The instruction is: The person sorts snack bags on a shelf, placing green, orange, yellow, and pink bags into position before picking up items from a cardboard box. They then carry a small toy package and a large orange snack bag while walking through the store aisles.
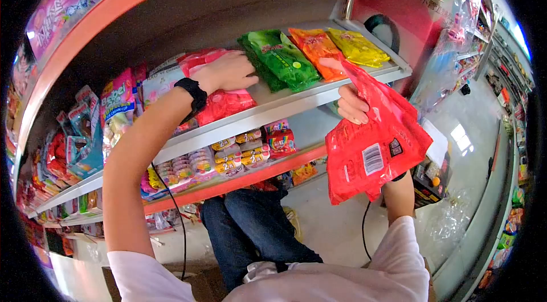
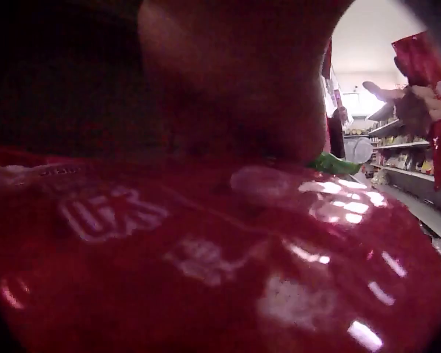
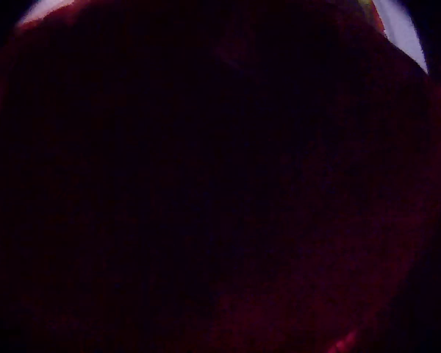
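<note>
My right hand (image 1: 353, 105) grips red candy bags (image 1: 383, 148) by their upper part, in front of the shelf edge. A barcode faces up on the front one, and at least one more lies behind it. Dark red fills most of the right wrist view. On the shelf, my left hand (image 1: 229, 72) rests over a red bag (image 1: 229, 106), its fingers pointing right. The left wrist view shows that glossy red bag (image 2: 206, 257) close below the hand. Just right of the left fingertips lies a green bag (image 1: 280, 58).
Beyond the green bag lie an orange bag (image 1: 319, 51) and a yellow bag (image 1: 359, 47). Colourful packs (image 1: 118, 100) crowd the shelf's left part. The metal shelf lip (image 1: 268, 111) runs below the hands, with small candy packs (image 1: 242, 151) on the shelf underneath.
</note>
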A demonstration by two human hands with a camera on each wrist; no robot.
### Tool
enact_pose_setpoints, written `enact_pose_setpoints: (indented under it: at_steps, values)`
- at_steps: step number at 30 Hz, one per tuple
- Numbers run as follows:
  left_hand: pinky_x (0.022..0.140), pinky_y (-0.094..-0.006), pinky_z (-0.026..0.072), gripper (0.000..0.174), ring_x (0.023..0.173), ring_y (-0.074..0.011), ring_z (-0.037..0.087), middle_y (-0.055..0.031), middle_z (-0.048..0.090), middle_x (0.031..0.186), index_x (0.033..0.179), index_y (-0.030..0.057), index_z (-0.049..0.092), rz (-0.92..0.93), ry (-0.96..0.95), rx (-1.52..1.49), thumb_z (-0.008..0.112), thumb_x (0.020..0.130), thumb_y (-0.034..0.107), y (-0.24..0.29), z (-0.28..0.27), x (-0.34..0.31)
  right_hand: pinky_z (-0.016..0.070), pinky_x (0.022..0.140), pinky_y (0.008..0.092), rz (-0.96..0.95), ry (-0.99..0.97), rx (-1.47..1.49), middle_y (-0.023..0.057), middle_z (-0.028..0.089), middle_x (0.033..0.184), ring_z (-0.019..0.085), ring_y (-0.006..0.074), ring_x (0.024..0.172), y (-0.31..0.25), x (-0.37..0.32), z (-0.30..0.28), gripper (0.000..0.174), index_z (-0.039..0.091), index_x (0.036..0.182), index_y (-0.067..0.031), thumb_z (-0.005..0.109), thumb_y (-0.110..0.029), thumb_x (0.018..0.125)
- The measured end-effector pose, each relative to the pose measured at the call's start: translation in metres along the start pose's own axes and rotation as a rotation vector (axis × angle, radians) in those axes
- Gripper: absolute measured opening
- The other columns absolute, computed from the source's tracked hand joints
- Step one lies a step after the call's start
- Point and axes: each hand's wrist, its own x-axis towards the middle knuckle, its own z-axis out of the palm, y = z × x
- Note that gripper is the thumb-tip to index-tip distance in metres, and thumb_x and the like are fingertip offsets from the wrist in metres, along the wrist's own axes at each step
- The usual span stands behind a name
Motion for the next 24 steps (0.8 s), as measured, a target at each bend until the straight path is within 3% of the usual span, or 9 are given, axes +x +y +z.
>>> enact_pose_setpoints:
  at_steps: [3,5,9,11,12,18,22,24]
  values:
    - [0.077,-0.0421,0.0414,0.034,0.080,-0.0336,0.052,-0.0194,0.057,0.077,0.069,-0.0025,0.057,0.037,-0.098,0.008,0.048,0.080,0.028,0.011,-0.010,-0.002,0.0309,0.034,0.0248,0.021,0.134,0.006,-0.0012,0.030,0.045,0.036,0.0126,0.034,0.000,-0.006,0.004,0.041,0.035,0.133,-0.0047,0.035,-0.024,0.097]
    - [0.076,-0.0421,0.0413,0.032,0.081,-0.0331,0.052,-0.0185,0.055,0.076,0.068,-0.0022,0.057,-0.012,-0.028,-0.073,0.049,0.080,0.027,0.012,-0.011,-0.010,0.0315,0.034,0.0251,0.050,0.158,-0.016,-0.0008,0.031,0.046,0.036,0.0131,0.035,-0.001,-0.011,0.002,0.042,0.032,0.134,-0.0041,0.036,-0.022,0.097]
    - [0.077,-0.0417,0.0408,0.029,0.082,-0.0329,0.051,-0.0173,0.052,0.077,0.069,-0.0026,0.056,-0.020,-0.026,-0.059,0.051,0.080,0.024,0.011,-0.006,-0.022,0.0350,0.039,0.0253,-0.093,-0.197,0.102,0.0003,0.036,0.052,0.040,0.0137,0.040,0.007,-0.013,-0.038,0.048,0.023,0.138,-0.0025,0.038,-0.019,0.096]
    - [0.077,-0.0418,0.0407,0.028,0.083,-0.0331,0.050,-0.0179,0.052,0.079,0.070,-0.0029,0.055,-0.011,0.021,-0.110,0.052,0.081,0.023,0.015,-0.003,-0.028,0.0371,0.042,0.0257,-0.088,-0.205,0.063,0.0011,0.039,0.055,0.042,0.0143,0.044,-0.001,-0.022,-0.042,0.052,0.018,0.140,-0.0016,0.038,-0.018,0.095]
    - [0.077,-0.0418,0.0406,0.027,0.083,-0.0333,0.050,-0.0182,0.052,0.080,0.070,-0.0031,0.054,-0.008,0.045,-0.135,0.052,0.081,0.022,0.017,-0.003,-0.031,0.0386,0.049,0.0234,-0.068,-0.167,0.029,0.0002,0.043,0.058,0.045,0.0118,0.046,-0.008,-0.028,-0.034,0.075,0.001,0.140,0.0034,0.050,-0.025,0.091]
    - [0.079,-0.0422,0.0398,0.025,0.085,-0.0340,0.050,-0.0190,0.050,0.082,0.075,-0.0043,0.053,-0.010,0.126,-0.188,0.051,0.082,0.020,0.014,0.007,-0.033,0.0430,0.048,0.0292,-0.025,-0.274,0.141,0.0052,0.048,0.058,0.050,0.0184,0.047,-0.019,-0.049,-0.069,0.070,-0.002,0.140,0.0013,0.044,-0.025,0.093]
    - [0.078,-0.0407,0.0394,0.026,0.084,-0.0329,0.049,-0.0180,0.049,0.081,0.076,-0.0041,0.053,-0.084,0.019,-0.280,0.051,0.084,0.021,0.012,0.000,-0.030,0.0444,0.048,0.0322,-0.024,-0.374,0.159,0.0068,0.048,0.058,0.049,0.0201,0.046,-0.019,-0.052,-0.086,0.059,0.002,0.141,-0.0013,0.034,-0.022,0.097]
    - [0.077,-0.0395,0.0394,0.027,0.083,-0.0318,0.049,-0.0173,0.048,0.080,0.075,-0.0037,0.052,-0.145,-0.008,-0.420,0.051,0.086,0.022,0.009,-0.002,-0.030,0.0442,0.046,0.0330,-0.052,-0.268,0.126,0.0066,0.047,0.056,0.048,0.0208,0.043,-0.021,-0.059,-0.085,0.058,0.004,0.141,-0.0006,0.035,-0.021,0.096]
